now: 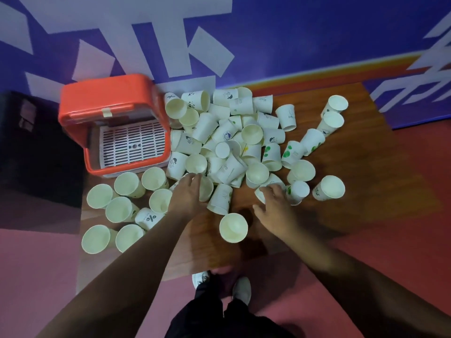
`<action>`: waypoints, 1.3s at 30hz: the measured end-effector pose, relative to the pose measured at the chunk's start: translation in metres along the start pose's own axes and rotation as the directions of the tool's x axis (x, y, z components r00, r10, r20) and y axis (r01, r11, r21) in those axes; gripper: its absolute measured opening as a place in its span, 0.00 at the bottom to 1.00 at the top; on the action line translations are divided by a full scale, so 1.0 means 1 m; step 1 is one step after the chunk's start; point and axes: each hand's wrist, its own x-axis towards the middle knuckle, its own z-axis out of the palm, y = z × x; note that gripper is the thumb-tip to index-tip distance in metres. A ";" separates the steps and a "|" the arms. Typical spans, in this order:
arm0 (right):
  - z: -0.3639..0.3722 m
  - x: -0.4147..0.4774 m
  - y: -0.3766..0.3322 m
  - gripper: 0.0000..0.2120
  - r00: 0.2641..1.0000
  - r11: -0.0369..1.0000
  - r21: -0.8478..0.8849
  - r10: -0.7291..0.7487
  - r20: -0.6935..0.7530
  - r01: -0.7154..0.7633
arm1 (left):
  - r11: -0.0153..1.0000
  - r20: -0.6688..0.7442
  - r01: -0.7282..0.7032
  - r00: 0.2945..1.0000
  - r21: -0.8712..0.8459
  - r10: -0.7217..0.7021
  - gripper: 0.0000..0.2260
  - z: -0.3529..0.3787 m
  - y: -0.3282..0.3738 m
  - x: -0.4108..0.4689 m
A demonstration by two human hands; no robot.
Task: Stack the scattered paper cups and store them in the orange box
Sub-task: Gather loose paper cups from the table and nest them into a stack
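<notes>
Gathering has only begun: the left hand [189, 191] curls around a cup [205, 189], the right hand [274, 206] spreads open over the heaped paper cups [229, 142] just ahead, so nesting comes next, with the empty orange box [114, 123] beyond the left hand.

- dim, even indoor light with a purple-red cast; no hard glare anywhere.
- the paper cups [227, 142] are the brightest things, their pale rims slightly washed out.
- soft shadows pool on the counter [353, 167] under the right hand [275, 211] and forearm.
- both the right hand and the left hand [188, 193] are smeared by motion blur.
- wide-angle bending curves the wall stripes and stretches the forearms toward the lower corners.
- the black crate [36, 147] at left sinks into near-total darkness.
</notes>
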 end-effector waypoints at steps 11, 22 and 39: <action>0.002 0.071 -0.010 0.14 0.995 0.966 -0.240 0.095 -0.031 -0.100 | 0.991 -0.039 -0.112 0.993 -0.069 0.110 0.37 0.010 -0.018 0.017; -0.005 0.072 -0.013 0.03 0.988 0.988 -0.156 -0.011 -0.157 -0.013 | 0.852 -0.137 -0.273 0.962 -0.447 0.236 0.35 -0.070 0.004 -0.011; -0.063 -0.006 -0.034 0.08 0.899 0.954 0.288 0.056 -0.434 0.080 | 0.895 0.084 -0.376 0.911 -0.240 0.405 0.38 0.007 0.035 -0.060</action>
